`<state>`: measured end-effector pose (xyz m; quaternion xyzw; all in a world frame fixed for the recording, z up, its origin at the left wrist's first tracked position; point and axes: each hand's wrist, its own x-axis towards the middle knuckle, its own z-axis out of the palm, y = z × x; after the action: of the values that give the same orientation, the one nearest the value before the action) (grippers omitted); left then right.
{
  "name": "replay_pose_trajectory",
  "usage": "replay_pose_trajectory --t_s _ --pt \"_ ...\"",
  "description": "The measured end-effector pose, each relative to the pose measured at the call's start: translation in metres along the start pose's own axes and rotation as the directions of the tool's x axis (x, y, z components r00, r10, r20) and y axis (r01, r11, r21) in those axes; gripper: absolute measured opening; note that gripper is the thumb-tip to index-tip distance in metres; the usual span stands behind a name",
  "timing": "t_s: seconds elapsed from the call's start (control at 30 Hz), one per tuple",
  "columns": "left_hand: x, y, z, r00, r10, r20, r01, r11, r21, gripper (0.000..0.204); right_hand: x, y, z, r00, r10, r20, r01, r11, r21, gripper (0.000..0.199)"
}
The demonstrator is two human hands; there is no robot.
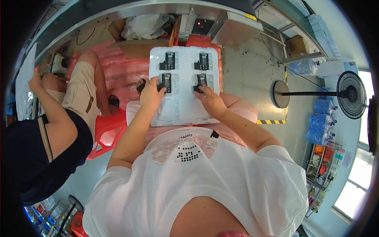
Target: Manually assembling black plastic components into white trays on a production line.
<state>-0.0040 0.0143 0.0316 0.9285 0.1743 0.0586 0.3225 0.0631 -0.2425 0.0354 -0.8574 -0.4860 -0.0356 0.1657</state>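
Note:
A white plastic tray (182, 98) with moulded compartments rests across my lap. Flat black batteries lie in it, seemingly phone batteries: one at far left (169, 61), one at far right (203, 62), and one in each nearer pocket. My left hand (151, 95) reaches over the tray's left edge, thumb and fingers closed at the lower left side of the nearer left battery (167, 82). My right hand (212, 103) has its thumb and fingertips closed on the lower end of the nearer right battery (201, 79). A dark item beside my left hand is partly hidden and unclear.
A co-worker (43, 146) sits close on my left by a red plastic stool (108, 132), holding a pale sheet-like object (27, 85). Ahead are a cardboard box (144, 50) and a metal bench edge. A standing fan (350, 94) and blue water bottles (320, 128) are at right.

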Motion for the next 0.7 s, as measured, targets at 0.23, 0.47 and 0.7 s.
replay_pose_trajectory --t_s 0.23,0.47,0.7 --pt "-0.01 0.004 -0.001 0.998 -0.061 -0.015 0.061 0.998 0.019 0.065 0.011 -0.001 -0.026 0.997 0.059 -0.039 -0.059 0.998 0.005 0.026" --pt "0.022 0.021 -0.044 0.953 0.153 -0.26 -0.139 0.988 0.072 0.049 0.209 0.112 -0.225 0.395 0.47 -0.789 -0.274 0.88 0.387 0.028" --pt "0.202 0.109 -0.184 0.523 0.468 -0.713 -0.602 0.795 0.08 0.015 0.306 0.231 -0.221 0.548 0.822 -0.154 -0.814 0.566 0.127 0.069"
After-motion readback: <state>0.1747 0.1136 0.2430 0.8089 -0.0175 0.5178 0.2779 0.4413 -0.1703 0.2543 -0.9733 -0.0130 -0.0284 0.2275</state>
